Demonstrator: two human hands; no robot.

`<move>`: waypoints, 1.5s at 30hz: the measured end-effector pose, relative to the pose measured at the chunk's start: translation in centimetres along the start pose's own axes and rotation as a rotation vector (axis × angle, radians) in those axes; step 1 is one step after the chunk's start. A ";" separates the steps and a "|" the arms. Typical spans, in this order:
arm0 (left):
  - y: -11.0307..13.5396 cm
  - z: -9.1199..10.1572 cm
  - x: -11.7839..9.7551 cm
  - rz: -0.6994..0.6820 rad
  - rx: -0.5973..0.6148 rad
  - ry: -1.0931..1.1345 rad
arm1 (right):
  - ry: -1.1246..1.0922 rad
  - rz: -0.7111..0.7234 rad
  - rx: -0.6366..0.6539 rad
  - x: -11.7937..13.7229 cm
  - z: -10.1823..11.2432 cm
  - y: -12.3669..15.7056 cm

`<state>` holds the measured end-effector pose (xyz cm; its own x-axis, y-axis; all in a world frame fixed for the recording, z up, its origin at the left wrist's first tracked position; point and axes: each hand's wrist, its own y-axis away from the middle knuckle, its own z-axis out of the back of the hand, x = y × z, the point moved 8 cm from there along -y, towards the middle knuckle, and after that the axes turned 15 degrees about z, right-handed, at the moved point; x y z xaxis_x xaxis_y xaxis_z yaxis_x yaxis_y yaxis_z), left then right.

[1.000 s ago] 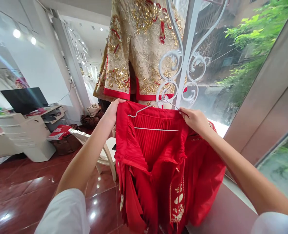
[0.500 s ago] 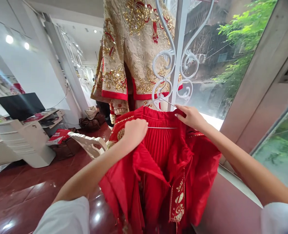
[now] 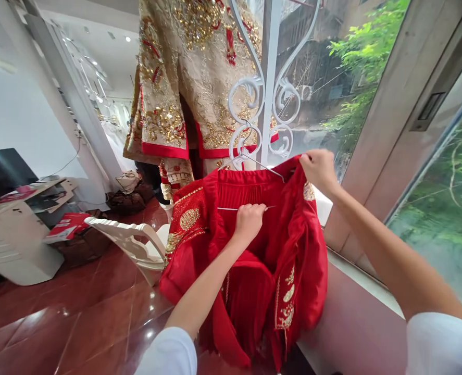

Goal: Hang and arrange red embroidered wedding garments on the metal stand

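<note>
A red garment (image 3: 309, 250) with gold embroidery hangs open at the front on a thin wire hanger (image 3: 270, 169). The hanger's hook is at the white scrolled metalwork (image 3: 267, 104). My left hand (image 3: 250, 224) is closed around the hanger's lower bar, inside the garment's opening. At the right shoulder, my right hand (image 3: 319, 169) pinches the red cloth and holds it out and up, off the hanger's right end. A gold round emblem (image 3: 189, 220) shows on the left shoulder.
Behind hangs a beige and gold beaded jacket (image 3: 211, 99) with red trim. A white chair (image 3: 137, 245) stands to the left, near a desk (image 3: 23, 229) with a dark monitor (image 3: 8, 172). A window (image 3: 324, 88) and its frame are on the right.
My left hand has moved right along the hanger bar. My right hand has drawn the shoulder cloth outward and up, away from the hanger's end. The view has turned right.
</note>
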<state>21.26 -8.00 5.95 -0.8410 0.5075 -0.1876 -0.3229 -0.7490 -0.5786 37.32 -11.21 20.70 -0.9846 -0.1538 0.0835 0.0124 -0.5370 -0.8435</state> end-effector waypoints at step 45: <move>14.3 -8.7 9.4 0.691 -0.015 0.843 | -0.788 -0.528 0.013 6.9 -12.2 25.8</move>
<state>12.48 -10.24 -11.02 -0.2689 0.1119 -0.9567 0.1151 -0.9824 -0.1473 28.69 -16.04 -6.93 -0.4627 -0.4015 0.7904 -0.3939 -0.7056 -0.5890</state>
